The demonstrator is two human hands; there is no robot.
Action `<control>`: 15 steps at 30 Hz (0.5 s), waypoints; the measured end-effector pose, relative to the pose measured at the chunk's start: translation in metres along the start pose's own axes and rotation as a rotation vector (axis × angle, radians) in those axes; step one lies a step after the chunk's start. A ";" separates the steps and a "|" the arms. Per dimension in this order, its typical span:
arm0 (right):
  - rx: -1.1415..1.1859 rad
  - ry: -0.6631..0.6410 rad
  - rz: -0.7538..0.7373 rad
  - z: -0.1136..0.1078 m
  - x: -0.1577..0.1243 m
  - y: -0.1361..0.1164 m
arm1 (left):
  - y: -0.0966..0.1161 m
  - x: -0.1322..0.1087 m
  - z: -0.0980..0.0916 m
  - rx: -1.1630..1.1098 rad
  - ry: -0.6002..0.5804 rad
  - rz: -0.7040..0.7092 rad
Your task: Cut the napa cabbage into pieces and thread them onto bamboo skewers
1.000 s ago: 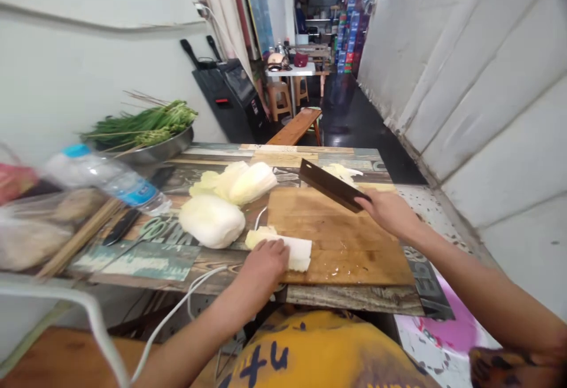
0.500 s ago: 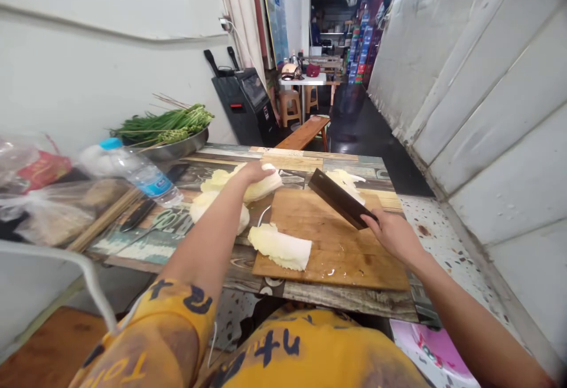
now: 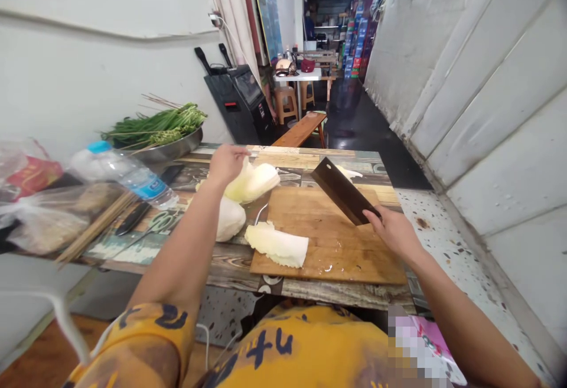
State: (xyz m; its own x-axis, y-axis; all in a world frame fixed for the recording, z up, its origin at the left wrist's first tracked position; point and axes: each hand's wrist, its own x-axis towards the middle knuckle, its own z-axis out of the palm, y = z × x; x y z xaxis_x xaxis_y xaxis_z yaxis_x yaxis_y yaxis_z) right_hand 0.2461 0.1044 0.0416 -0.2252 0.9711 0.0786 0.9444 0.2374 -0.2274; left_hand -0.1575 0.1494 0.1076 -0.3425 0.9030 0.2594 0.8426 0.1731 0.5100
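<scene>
My right hand [image 3: 392,230] grips the handle of a dark cleaver [image 3: 341,190], whose blade is raised and slanted over the wooden cutting board [image 3: 349,252]. My left hand [image 3: 227,162] reaches to the far left of the board and closes on a pale cabbage piece [image 3: 254,180], lifting it slightly off the table. A cut cabbage leaf section [image 3: 278,244] lies on the board's near left corner. Another round cabbage chunk [image 3: 230,219] rests on the table, partly hidden by my left forearm.
A metal bowl of green chives [image 3: 159,131] stands at the back left. A water bottle [image 3: 126,174], scissors [image 3: 155,225], a dark knife, chopsticks and plastic bags [image 3: 39,217] crowd the left side. More cabbage scraps [image 3: 349,172] lie behind the board. A white wall runs along the right.
My left hand left the leaf section on the board, reached out to the far cabbage piece and now lifts it. The cleaver stayed raised, shifting only slightly.
</scene>
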 end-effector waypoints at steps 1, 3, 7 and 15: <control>0.006 0.001 0.005 0.000 0.000 0.001 | 0.009 -0.003 -0.004 0.042 0.063 0.079; 0.019 0.002 0.013 0.001 0.000 0.003 | 0.026 -0.005 -0.010 0.134 0.131 0.232; 0.049 0.003 0.020 0.001 -0.001 0.004 | 0.028 0.000 -0.001 0.330 -0.108 0.204; 0.114 0.013 0.048 0.002 -0.003 0.005 | -0.034 0.005 0.023 0.238 -0.342 0.077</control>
State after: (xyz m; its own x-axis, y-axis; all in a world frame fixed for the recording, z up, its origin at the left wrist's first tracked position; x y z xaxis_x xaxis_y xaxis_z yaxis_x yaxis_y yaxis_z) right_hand 0.2510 0.1033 0.0384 -0.1769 0.9812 0.0770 0.9203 0.1926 -0.3404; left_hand -0.1784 0.1574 0.0730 -0.1507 0.9884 -0.0179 0.9465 0.1495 0.2859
